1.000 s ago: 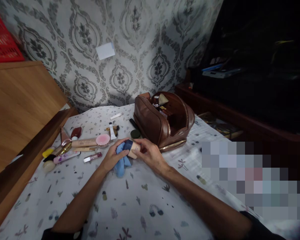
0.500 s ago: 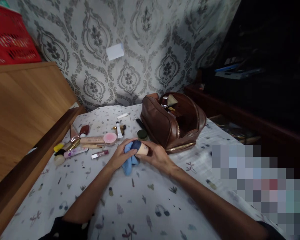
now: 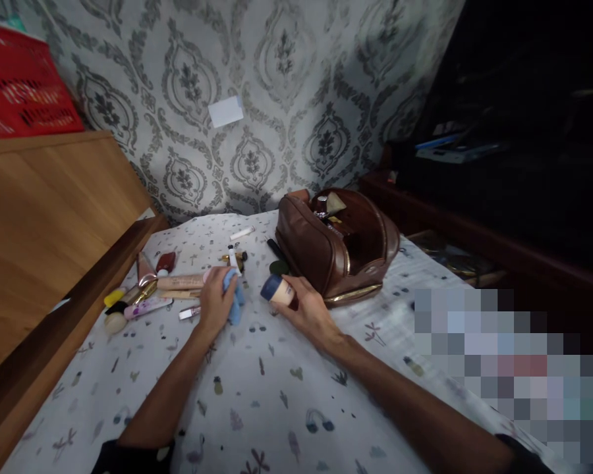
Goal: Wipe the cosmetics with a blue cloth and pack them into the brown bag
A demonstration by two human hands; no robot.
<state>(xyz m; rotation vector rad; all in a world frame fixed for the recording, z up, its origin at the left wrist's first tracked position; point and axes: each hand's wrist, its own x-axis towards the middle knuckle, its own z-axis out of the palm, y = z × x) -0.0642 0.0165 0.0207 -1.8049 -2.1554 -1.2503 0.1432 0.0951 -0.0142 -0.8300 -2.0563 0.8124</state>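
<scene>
Blue cloth point(image 3: 236, 304) hangs from the left hand point(image 3: 215, 299), near the middle of the frame, pinched narrowly between thumb and fingers and spilling out on the hand's right side. Just right of centre, the right hand point(image 3: 310, 313) holds a small jar point(image 3: 282, 294) with a dark blue lid and a cream body; fingers and thumb close around the body, leaving the lid free and tilted toward the left of the frame. Jar and cloth are apart, with a strip of white printed sheet point(image 3: 257, 408) showing between them.

Behind the right hand, right of centre, stands a brown bag point(image 3: 304, 240), unzipped, with a silver-capped item point(image 3: 321, 205) and a cream-coloured piece point(image 3: 334, 203) showing inside its opening. At the bag's left side lie a dark green round lid point(image 3: 279, 268) and a slim black item point(image 3: 276, 249).

Left of centre, cosmetics lie close together: a long beige tube point(image 3: 180, 283) reaching toward the left hand, a purple-patterned tube point(image 3: 148, 308), a dark red item point(image 3: 166, 261) and a yellow piece point(image 3: 113, 297). A white-capped tube point(image 3: 188, 313) lies just beside the left hand, partly hidden by it. Farther back, a white stick point(image 3: 242, 233) rests alone. Red plastic basketwork point(image 3: 24, 82) fills the upper left corner, above a wooden panel point(image 3: 54, 217).
</scene>
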